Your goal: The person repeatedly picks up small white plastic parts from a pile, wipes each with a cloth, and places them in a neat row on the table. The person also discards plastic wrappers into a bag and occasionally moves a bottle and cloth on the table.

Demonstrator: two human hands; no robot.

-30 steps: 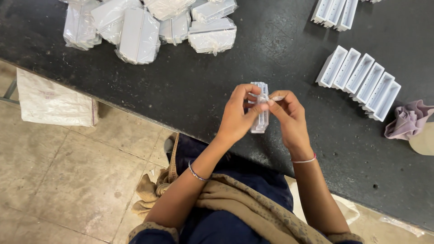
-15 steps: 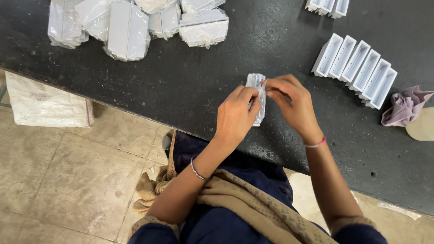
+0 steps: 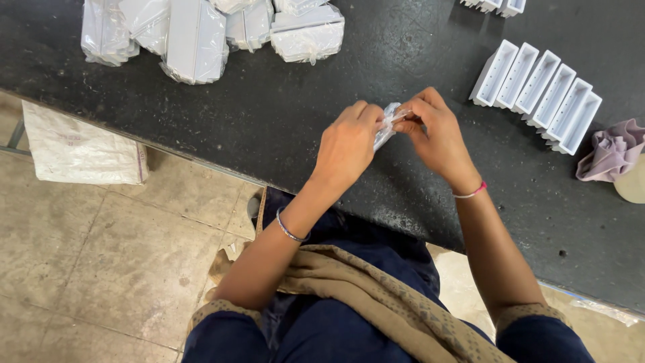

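A small white plastic part in a clear plastic wrapper (image 3: pixel 385 125) is held between both hands above the dark table (image 3: pixel 269 114). My left hand (image 3: pixel 346 144) grips its near side with the fingers curled round it. My right hand (image 3: pixel 433 131) pinches the wrapper's upper end from the right. Most of the part is hidden by the fingers.
A row of several open white plastic trays (image 3: pixel 537 94) lies to the right, with a crumpled pinkish cloth (image 3: pixel 613 152) beyond it. Bagged white parts (image 3: pixel 201 33) are heaped at the back left. A white sack (image 3: pixel 80 151) lies on the tiled floor below the table edge.
Both hands have closed more tightly over the wrapped part, which now shows less. My right hand has moved from the part's side to pinching the wrapper at its top.
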